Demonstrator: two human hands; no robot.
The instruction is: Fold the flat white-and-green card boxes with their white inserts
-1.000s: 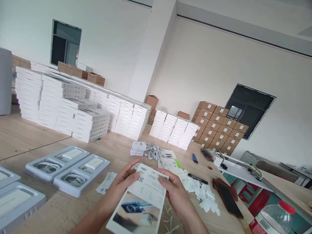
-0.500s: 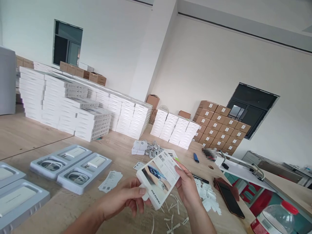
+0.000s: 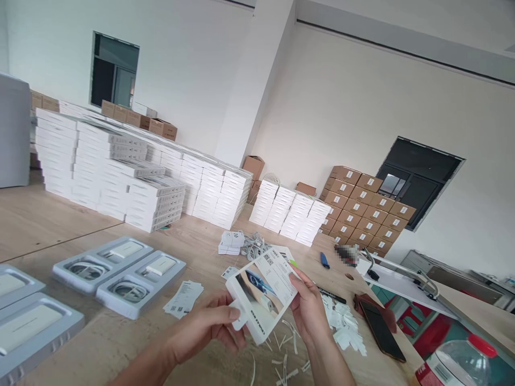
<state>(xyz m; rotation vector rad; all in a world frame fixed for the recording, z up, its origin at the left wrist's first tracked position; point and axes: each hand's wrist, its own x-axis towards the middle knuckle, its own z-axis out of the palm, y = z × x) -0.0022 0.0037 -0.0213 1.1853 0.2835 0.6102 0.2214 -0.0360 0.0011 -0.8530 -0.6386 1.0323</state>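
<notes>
A flat white product box, printed with a picture and a QR code, is held tilted above the wooden table. My right hand grips its right edge, thumb on the printed face and fingers behind. At the lower left edge my left hand pinches a small white tab that sticks out from the box. Printed cards lie on the table left of the box. Below it are scattered thin white strips.
Grey trays with chargers and coiled cables sit at left. White box stacks line the back. A blue cutter, a black pen, white paper scraps, a phone and a red-capped jar are at right.
The hands and box stay nearly in place. The left thumb and the white tab have shifted slightly, with more of the tab showing. The view has moved a little.
</notes>
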